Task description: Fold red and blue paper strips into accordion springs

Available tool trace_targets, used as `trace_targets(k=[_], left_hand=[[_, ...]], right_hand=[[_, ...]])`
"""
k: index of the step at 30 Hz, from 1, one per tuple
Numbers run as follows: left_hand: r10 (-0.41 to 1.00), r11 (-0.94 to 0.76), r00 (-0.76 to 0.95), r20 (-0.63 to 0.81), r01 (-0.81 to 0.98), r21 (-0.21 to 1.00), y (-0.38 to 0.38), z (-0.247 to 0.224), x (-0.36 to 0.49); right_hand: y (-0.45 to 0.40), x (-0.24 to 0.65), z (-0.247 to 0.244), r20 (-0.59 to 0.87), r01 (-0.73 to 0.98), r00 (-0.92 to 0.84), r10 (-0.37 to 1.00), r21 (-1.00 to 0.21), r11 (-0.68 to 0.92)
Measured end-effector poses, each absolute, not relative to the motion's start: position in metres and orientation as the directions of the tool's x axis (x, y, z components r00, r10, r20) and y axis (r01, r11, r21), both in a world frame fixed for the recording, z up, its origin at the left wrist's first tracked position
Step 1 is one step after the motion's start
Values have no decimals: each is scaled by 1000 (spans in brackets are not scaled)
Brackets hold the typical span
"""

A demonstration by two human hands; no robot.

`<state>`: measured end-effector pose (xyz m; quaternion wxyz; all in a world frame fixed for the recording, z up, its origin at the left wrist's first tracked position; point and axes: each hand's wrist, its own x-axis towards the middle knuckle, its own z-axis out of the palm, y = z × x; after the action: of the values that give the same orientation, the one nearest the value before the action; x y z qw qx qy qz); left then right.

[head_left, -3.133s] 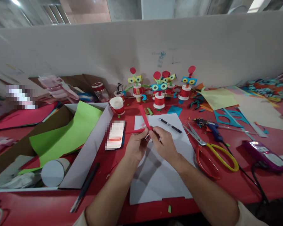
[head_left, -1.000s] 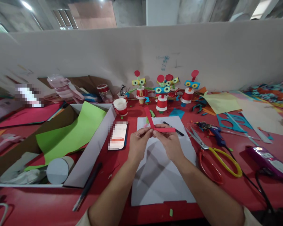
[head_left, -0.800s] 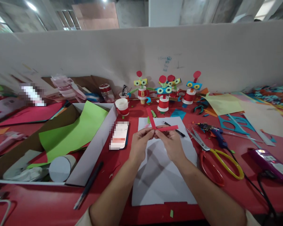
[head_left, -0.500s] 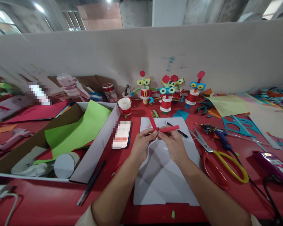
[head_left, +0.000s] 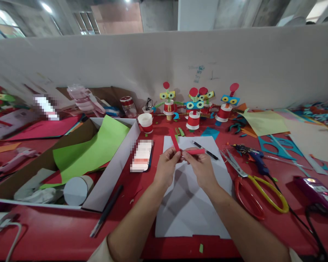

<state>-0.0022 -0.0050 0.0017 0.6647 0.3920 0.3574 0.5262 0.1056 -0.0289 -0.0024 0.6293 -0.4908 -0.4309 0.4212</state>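
Both my hands meet over a white sheet of paper (head_left: 191,203), pinching red paper strips that join at an angle between my fingertips. My left hand (head_left: 168,162) is closed at the joint, where one red paper strip (head_left: 174,140) points up and away. From my right hand (head_left: 198,165), closed on the other side of the joint, a second red strip (head_left: 195,151) sticks out to the right. Whether these are two strips or one folded strip is hidden by the fingers. A black pen (head_left: 205,150) lies on the paper just beyond my right hand.
Scissors (head_left: 243,174) and a blue glue gun (head_left: 258,160) lie to the right. On the left are a phone (head_left: 142,156) and an open box (head_left: 112,174) with green paper. Behind stand several paper-cup robot figures (head_left: 193,120) and a paper cup (head_left: 145,123).
My hands have drawn slightly closer at the joint of the red strips. The strip on the right shows less length and sits a little lower. Other things keep their places.
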Motion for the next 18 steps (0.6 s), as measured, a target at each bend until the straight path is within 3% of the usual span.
trace_targets(k=[13, 18], left_hand=[[992, 110, 113, -64, -466, 878, -4, 4, -2], [994, 101, 80, -72, -472, 876, -3, 1, -1]], right_hand=[[-28, 113, 6, 113, -186, 455, 883, -958, 218], [-23, 121, 7, 60, -317, 502, 863, -915, 248]])
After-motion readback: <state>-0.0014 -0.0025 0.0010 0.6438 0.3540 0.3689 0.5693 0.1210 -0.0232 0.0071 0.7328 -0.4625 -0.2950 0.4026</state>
